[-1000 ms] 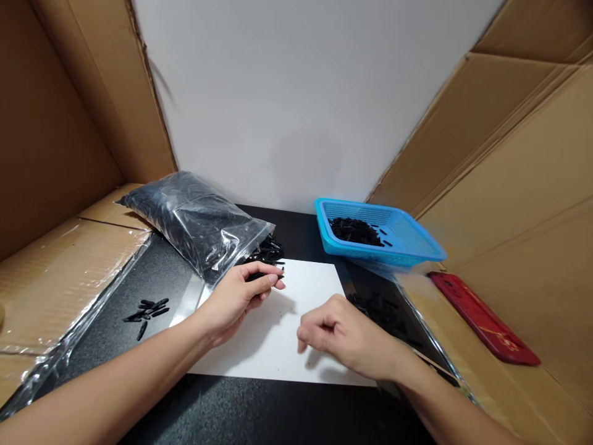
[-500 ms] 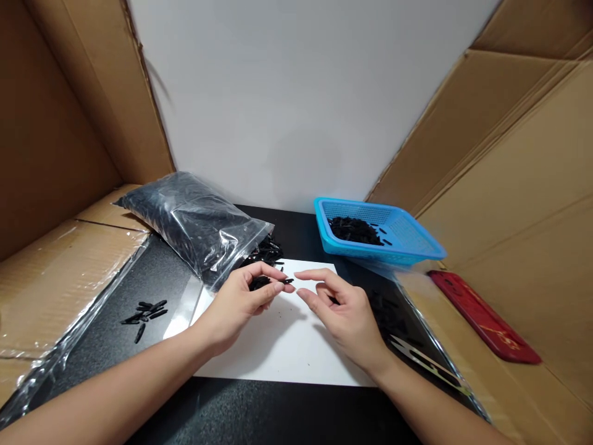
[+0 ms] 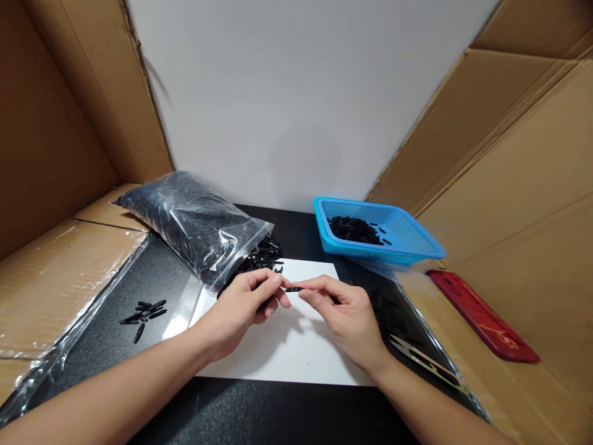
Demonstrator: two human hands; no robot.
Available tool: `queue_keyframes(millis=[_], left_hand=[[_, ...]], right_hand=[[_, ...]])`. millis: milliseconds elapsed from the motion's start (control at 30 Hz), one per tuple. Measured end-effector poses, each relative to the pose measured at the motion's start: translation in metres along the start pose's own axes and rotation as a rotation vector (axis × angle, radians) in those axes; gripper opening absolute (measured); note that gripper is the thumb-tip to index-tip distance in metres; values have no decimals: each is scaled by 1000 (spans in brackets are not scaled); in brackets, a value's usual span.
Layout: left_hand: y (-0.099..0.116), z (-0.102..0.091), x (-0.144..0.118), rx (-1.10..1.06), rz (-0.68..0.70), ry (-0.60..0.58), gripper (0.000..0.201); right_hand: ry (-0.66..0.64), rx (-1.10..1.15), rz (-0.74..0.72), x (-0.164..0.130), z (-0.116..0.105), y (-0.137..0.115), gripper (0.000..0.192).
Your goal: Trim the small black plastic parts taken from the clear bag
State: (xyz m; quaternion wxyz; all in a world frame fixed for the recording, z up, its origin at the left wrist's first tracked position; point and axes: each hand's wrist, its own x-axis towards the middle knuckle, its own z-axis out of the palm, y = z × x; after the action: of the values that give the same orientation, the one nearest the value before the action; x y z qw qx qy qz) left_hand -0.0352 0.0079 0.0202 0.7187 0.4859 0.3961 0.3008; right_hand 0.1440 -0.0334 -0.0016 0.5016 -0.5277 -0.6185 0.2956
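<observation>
Over the white sheet point(image 3: 287, 337), the left hand point(image 3: 241, 306) and right hand point(image 3: 345, 312) are jointly pinching one small black plastic piece point(image 3: 293, 288) by its ends, fingertips needing light, steady pressure.

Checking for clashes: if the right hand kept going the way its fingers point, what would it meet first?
The right hand points left, and its fingers already pinch a small black piece. Straight on, it would likely meet the left hand's fingers first, at the piece's other end.
</observation>
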Motion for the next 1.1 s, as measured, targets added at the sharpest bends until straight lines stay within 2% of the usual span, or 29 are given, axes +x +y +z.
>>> queue_keyframes(millis=[100,233,367,533,700,833,933,1000,1100], left_hand=[[2,-1,-1,-148,-106,-3,21],[4,-3,-1,-226,-153,-11,22],[3,-1,-1,-184,-124,-34,11],[0,3,-2,-44,-31,-104,28],[0,3,-3,10,23,-97,31],[1,4,-3,-1,21,-82,33],[1,5,-4,-16,8,-109,34],[2,6,-5,-40,-22,-138,31],[3,5,-6,-109,-107,-158,22]], right_hand=[[22,3,15,1,0,1,21],[42,-12,16,2,-1,2,20],[73,-43,-10,2,-2,1,20],[85,-104,-118,1,-1,0,18],[94,-117,-143,0,-1,0,16],[117,-87,-102,0,-2,-1,20],[60,-17,-33,0,1,-2,18],[-7,109,55,1,3,-3,16],[-49,486,243,5,3,-3,14]])
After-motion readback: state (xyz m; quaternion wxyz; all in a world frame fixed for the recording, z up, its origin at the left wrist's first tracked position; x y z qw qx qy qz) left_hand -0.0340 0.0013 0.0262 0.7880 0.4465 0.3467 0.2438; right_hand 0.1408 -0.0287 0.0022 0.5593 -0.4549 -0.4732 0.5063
